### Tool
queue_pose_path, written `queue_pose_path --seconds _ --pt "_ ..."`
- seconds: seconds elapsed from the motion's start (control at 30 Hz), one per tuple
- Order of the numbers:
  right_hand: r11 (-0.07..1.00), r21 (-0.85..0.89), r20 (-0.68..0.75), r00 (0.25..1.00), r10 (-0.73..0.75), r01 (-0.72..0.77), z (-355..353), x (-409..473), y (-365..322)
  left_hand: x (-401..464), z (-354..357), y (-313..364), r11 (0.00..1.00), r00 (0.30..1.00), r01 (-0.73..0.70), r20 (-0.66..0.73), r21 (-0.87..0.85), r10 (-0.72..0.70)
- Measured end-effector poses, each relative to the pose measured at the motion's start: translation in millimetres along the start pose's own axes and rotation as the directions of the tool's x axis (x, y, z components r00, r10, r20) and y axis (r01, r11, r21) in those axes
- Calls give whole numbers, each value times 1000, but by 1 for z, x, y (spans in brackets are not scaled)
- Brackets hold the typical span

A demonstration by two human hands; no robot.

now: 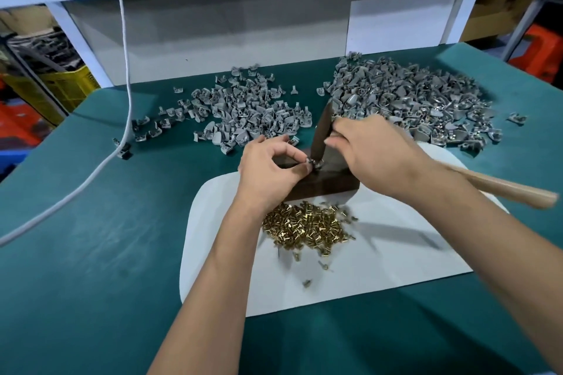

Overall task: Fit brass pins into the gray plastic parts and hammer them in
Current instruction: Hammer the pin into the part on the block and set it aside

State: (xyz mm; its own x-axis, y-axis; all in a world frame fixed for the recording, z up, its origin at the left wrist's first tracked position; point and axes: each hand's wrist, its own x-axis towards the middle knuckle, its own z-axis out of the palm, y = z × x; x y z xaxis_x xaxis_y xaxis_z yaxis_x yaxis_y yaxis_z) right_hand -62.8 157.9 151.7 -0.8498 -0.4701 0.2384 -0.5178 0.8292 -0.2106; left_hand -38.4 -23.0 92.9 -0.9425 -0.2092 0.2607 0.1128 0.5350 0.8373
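Our left hand (268,166) pinches 1 gray plastic part (313,165) against the dark block (329,184), steadying it for the blow. Our right hand (370,151) wraps its fingers round the hammer (321,134) close to the head, likely for short, controlled taps. Brass pins (304,227) lie heaped just in front on the white sheet (380,256), within easy reach, and 2 piles of gray parts (405,97) wait behind.
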Motion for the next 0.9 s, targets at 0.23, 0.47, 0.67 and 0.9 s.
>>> queue_pose_path --seconds 0.23,0.47,0.67,0.9 --pt "986 164 32 999 -44 38 -23 -1 35 -2 -5 8 996 996 77 36 55 -79" --pt "981 193 251 968 -28 -22 -27 -19 76 -1 -5 10 994 994 88 64 -58 -84" --pt "993 116 275 961 -35 3 -12 -24 76 -1 -5 11 990 995 74 73 -123 -66" --pt "963 228 -46 990 -134 141 2 -8 41 -2 -4 11 996 996 47 73 -81 -41"
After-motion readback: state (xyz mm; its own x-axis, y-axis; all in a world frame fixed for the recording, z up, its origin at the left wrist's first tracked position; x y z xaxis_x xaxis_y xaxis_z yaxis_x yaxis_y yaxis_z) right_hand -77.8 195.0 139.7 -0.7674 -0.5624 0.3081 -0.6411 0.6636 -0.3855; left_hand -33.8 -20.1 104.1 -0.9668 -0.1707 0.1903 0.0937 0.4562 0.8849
